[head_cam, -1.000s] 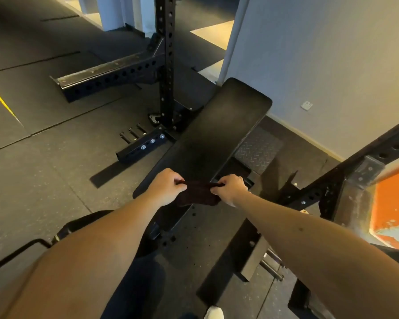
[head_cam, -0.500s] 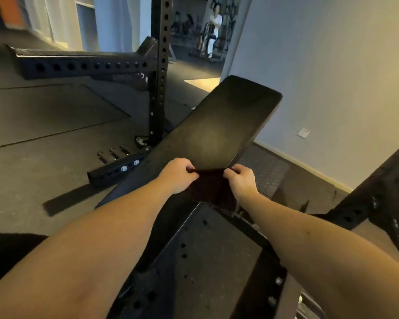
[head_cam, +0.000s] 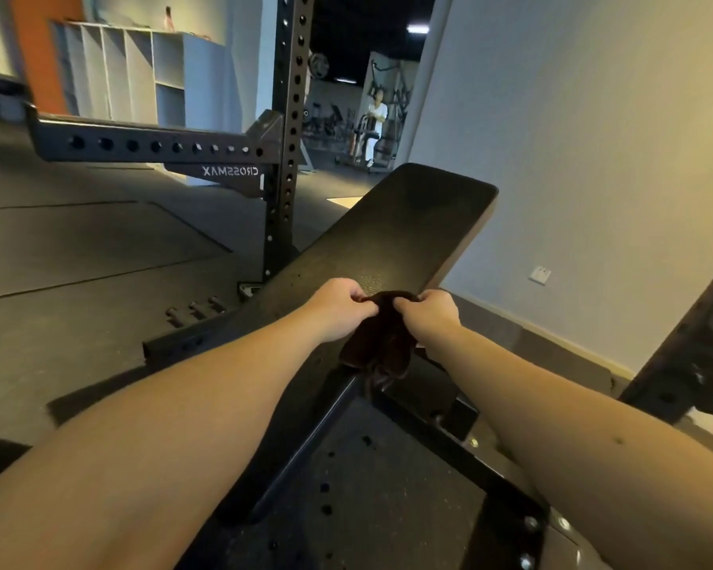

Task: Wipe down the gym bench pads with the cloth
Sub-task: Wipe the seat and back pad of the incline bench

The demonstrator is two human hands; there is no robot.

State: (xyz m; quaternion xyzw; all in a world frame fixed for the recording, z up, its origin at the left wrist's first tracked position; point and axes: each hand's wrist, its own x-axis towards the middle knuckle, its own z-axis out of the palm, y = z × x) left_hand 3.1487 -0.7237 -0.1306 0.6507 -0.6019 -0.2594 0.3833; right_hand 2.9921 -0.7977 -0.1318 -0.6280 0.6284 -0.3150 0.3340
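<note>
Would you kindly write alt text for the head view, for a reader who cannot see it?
The left hand and right hand pinch a dark cloth by its top edge at the near end of a black bench pad. A rack upright stands beyond.

Bench pad [head_cam: 392, 240]: matte black, fine pebbled grain.
Cloth [head_cam: 381, 343]: dark brown, near black, plain.
Rack upright [head_cam: 287, 158]: black, single column of round holes.
Rack arm [head_cam: 141, 144]: black, row of round holes; white lettering on brace beneath.
Bench frame [head_cam: 367, 487]: black, scattered round holes.
Floor [head_cam: 79, 248]: dark grey, thin straight seams.
Wall [head_cam: 593, 137]: pale off-white, plain.
Wall socket [head_cam: 539, 275]: white.
Shelving [head_cam: 169, 63]: pale grey-white.
Wall panel [head_cam: 42, 51]: orange.
</note>
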